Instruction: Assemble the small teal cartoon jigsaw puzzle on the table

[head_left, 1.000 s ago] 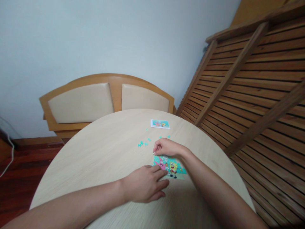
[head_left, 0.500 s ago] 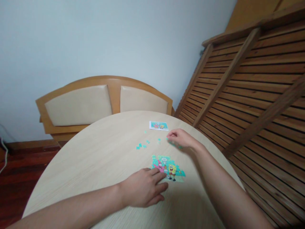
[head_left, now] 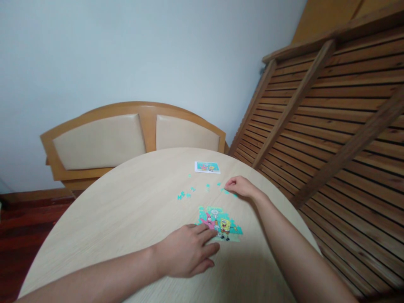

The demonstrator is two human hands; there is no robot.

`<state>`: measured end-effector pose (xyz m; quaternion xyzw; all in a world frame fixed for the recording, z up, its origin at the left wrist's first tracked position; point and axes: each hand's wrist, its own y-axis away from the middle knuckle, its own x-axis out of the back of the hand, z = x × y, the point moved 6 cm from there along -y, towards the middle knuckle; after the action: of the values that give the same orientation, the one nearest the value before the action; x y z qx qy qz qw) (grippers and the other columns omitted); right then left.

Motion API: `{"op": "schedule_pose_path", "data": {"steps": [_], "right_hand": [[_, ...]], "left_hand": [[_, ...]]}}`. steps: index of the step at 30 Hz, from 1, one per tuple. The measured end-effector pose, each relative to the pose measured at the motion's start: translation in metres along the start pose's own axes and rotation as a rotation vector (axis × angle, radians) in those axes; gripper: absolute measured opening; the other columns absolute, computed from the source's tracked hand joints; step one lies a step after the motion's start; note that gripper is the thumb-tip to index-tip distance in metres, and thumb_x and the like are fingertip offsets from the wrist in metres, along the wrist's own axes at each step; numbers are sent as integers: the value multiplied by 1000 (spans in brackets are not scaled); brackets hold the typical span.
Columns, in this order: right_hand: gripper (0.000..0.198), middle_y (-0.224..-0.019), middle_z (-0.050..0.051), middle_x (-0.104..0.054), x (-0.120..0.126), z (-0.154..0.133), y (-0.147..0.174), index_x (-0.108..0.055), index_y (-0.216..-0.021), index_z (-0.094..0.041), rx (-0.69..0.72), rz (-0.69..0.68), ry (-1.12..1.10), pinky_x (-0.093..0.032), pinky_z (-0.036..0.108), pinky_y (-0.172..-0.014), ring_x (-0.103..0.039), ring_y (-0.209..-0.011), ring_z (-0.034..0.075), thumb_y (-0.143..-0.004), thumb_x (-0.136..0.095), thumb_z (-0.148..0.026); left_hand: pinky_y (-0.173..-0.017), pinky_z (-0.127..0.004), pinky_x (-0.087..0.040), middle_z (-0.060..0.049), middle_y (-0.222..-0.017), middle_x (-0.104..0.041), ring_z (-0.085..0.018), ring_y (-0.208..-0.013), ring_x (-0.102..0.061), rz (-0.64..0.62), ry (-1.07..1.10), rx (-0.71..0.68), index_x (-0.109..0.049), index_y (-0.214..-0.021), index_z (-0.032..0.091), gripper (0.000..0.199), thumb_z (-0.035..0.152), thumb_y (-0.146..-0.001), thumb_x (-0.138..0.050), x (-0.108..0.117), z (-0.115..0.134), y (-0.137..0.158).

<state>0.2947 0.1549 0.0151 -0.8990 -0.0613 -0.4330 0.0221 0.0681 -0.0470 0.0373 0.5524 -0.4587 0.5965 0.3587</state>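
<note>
A partly assembled cartoon jigsaw puzzle (head_left: pixel 232 227) lies on the round table, its outline ragged at the sides. My left hand (head_left: pixel 187 251) rests flat, fingers spread, with its fingertips over the puzzle's lower left part. Farther out, my right hand (head_left: pixel 241 186) has thumb and fingers pinched together right by some loose turquoise puzzle pieces (head_left: pixel 235 195). Whether a piece sits between those fingertips is too small to make out. Another puzzle piece (head_left: pixel 219 184) lies just left of them, and several more puzzle pieces (head_left: pixel 188 195) are scattered to the left.
A small picture card or booklet (head_left: pixel 207 167) with the same cartoon lies toward the far edge of the pale wooden table (head_left: pixel 126 202). Behind stands a padded wooden headboard (head_left: pixel 148 126) against the wall. A slatted wooden panel (head_left: pixel 303 122) leans at the right.
My right hand has drawn slightly back toward me, away from a turquoise piece that now shows on the table. My left hand stays on the puzzle. The view has shifted slightly.
</note>
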Motion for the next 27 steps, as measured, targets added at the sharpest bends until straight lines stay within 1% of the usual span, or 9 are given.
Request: {"op": "schedule_pose_path", "data": {"steps": [6,11,14,19,21,24,27], "right_hand": [[27,-68,3,-68,-7,-7,0,-75,-86,-11,17,-81,-3,-39,23,-54,-55,-59,13,-70,-74,-32],[28,-74,3,-69,-10,-6,-1,-75,-90,-12,-15,-47,10,-41,22,-56,-57,-62,13,-66,-77,-26],[25,-73,2,-69,-15,-7,-2,-74,-86,-12,-20,-60,9,-42,22,-57,-58,-62,13,-64,-77,-21],[14,-66,0,-68,-20,-12,0,-73,-75,-13,-23,-97,13,-41,21,-57,-58,-61,13,-62,-76,-19],[17,-67,0,-68,-19,-12,0,-73,-76,-13,-40,-82,24,-40,21,-56,-57,-61,13,-60,-76,-18],[20,-68,0,-68,-16,-11,1,-73,-78,-14,-69,-54,41,-38,22,-55,-57,-61,13,-59,-78,-21],[16,-64,1,-66,-16,-9,1,-73,-72,-13,-79,-62,42,-38,23,-55,-57,-61,14,-61,-78,-25]], "left_hand": [[-89,-39,-53,-12,-131,-58,-28,-113,-58,10,14,-10,-56,-123,18,33,41,-101,-47,-1,0,-1],[-89,-38,-53,-12,-131,-59,-27,-114,-59,32,22,-7,-57,-121,18,32,41,-100,-48,0,0,-1],[-89,-38,-53,-12,-131,-58,-28,-114,-59,25,24,-6,-57,-121,18,32,41,-100,-49,0,0,0],[-90,-39,-53,-12,-132,-58,-28,-114,-59,18,22,-6,-56,-123,18,33,41,-100,-50,-1,0,-1],[-91,-40,-53,-12,-133,-58,-28,-114,-59,12,22,-3,-56,-123,18,33,41,-100,-49,-1,0,-1],[-91,-40,-53,-12,-133,-58,-28,-114,-59,7,25,1,-56,-122,18,33,42,-100,-49,-3,-1,0],[-93,-39,-53,-12,-133,-58,-28,-115,-58,10,26,2,-56,-123,18,34,41,-100,-49,-3,-1,0]]}}
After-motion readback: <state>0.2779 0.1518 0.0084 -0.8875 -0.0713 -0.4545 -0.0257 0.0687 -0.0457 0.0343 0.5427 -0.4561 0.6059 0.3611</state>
